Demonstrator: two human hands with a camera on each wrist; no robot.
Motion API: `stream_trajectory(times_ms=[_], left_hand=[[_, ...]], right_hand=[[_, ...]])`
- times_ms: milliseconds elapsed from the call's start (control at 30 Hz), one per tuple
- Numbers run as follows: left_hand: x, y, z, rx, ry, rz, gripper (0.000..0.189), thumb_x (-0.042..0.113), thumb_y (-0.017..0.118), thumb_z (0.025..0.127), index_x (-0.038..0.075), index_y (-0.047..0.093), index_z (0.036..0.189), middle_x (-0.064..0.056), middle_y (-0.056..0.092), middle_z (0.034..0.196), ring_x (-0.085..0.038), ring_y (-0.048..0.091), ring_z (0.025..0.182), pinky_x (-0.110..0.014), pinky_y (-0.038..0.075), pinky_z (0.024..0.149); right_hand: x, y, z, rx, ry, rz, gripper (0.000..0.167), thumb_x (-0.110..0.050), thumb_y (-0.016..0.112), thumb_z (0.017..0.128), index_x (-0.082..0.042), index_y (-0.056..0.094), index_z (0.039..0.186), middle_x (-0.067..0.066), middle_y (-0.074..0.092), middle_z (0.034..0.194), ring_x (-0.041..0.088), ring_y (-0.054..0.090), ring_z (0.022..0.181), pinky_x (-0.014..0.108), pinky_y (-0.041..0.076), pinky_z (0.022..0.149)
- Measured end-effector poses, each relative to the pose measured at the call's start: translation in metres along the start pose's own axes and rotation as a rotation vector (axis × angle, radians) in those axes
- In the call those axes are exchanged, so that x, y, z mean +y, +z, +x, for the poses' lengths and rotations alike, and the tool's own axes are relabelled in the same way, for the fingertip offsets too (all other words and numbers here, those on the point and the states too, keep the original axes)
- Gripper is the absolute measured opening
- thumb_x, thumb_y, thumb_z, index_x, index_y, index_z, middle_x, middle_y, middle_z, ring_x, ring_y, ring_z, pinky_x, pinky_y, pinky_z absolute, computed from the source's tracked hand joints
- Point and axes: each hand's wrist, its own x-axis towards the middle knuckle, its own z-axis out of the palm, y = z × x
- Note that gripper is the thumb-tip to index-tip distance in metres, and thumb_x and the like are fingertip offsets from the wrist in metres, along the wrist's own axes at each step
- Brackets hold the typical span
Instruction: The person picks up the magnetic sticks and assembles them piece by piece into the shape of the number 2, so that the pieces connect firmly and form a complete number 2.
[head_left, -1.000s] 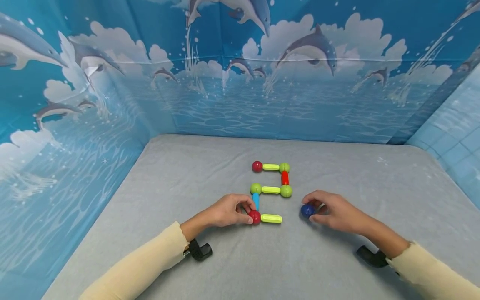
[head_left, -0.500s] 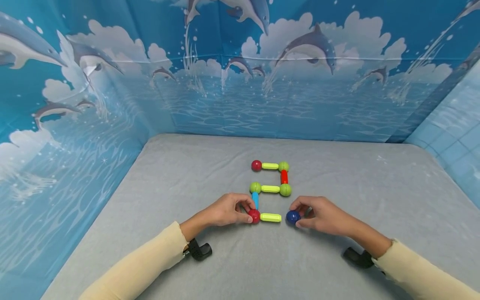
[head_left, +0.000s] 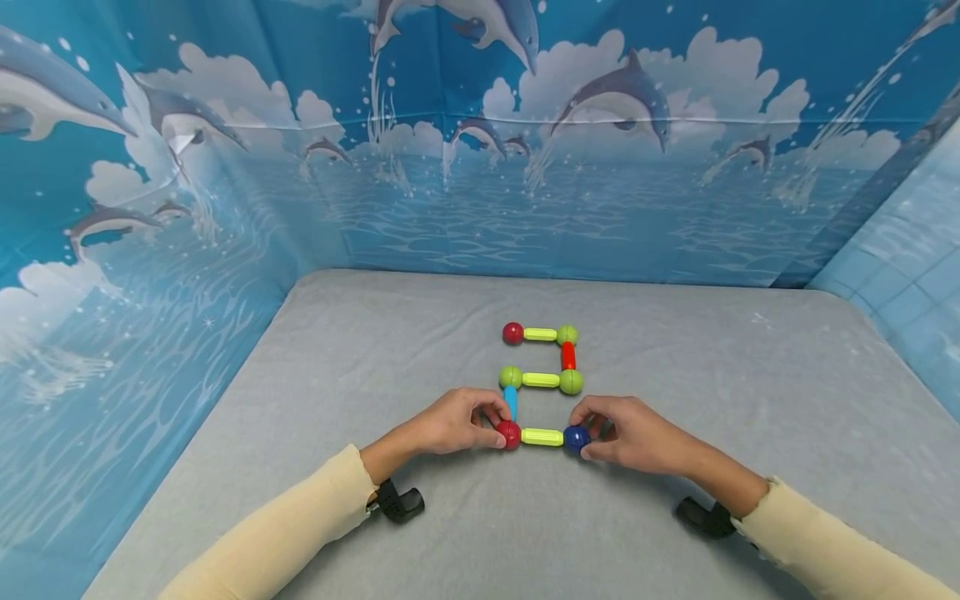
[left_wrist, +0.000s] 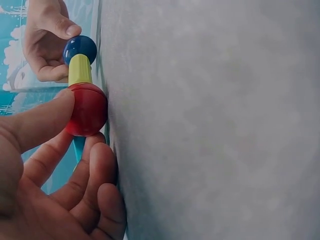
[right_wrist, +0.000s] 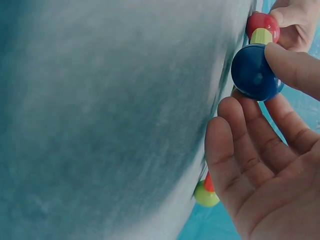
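Observation:
My left hand pinches a red ball at the near left corner of a flat figure made of balls and rods. From that ball a yellow-green rod runs right to a dark blue ball, which my right hand pinches between thumb and fingers. In the left wrist view the blue ball sits against the rod's far end. A light blue rod leads from the red ball back to a green ball.
Beyond the hands, another yellow-green rod joins a second green ball, then a red rod and further pieces. Everything lies on a grey cloth surface. A dolphin-print curtain stands behind and at the left.
My right hand has moved left with the blue ball, from apart on the right to the free end of the near yellow-green rod. The left hand stays on the red ball.

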Motion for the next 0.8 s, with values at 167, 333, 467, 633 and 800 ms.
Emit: stream_trajectory(times_ms=[167,333,467,633,800], left_hand=[[0.0014,0.0005,-0.0006,0.001,-0.006,0.001,0.018,0.014,0.076,0.087,0.014,0.069,0.104,-0.005,0.067,0.099,-0.012,0.057,0.076,-0.021,0.047,0.066],[0.0024,0.0009,-0.0006,0.003,-0.008,0.009,0.017,0.014,0.075,0.088,0.015,0.069,0.104,-0.004,0.068,0.1,-0.011,0.057,0.079,-0.021,0.048,0.067],[0.0024,0.0016,-0.0003,0.006,-0.013,0.014,0.017,0.015,0.075,0.088,0.016,0.069,0.104,-0.003,0.068,0.1,-0.011,0.058,0.08,-0.021,0.048,0.068],[0.0013,0.0027,0.0002,0.014,-0.026,0.008,0.017,0.015,0.075,0.088,0.018,0.069,0.104,-0.001,0.068,0.099,-0.011,0.058,0.079,-0.022,0.049,0.067],[-0.0014,-0.0038,-0.0057,-0.005,-0.019,-0.012,0.027,0.016,0.075,0.088,0.015,0.069,0.114,-0.004,0.07,0.108,-0.011,0.062,0.089,-0.023,0.052,0.072]], right_hand=[[0.0002,0.0005,-0.0011,0.001,0.005,-0.011,0.026,-0.014,0.077,0.085,-0.015,0.065,0.107,-0.004,0.068,0.1,0.004,0.06,0.087,0.02,0.055,0.072],[0.0007,0.0017,-0.0017,0.002,0.002,-0.02,0.026,-0.011,0.077,0.084,-0.016,0.065,0.106,-0.005,0.068,0.097,0.004,0.061,0.085,0.02,0.055,0.072],[0.0019,0.0031,-0.0015,-0.002,0.008,-0.021,0.026,-0.01,0.077,0.083,-0.016,0.064,0.105,-0.006,0.067,0.095,0.004,0.06,0.084,0.02,0.055,0.071],[0.003,0.0036,-0.001,-0.008,0.015,-0.016,0.027,-0.011,0.077,0.083,-0.017,0.063,0.106,-0.005,0.066,0.097,0.005,0.059,0.085,0.021,0.054,0.071],[0.0042,-0.0029,-0.0079,-0.006,0.006,-0.033,0.033,-0.016,0.078,0.085,-0.013,0.062,0.114,-0.001,0.066,0.106,0.008,0.062,0.091,0.023,0.056,0.075]])
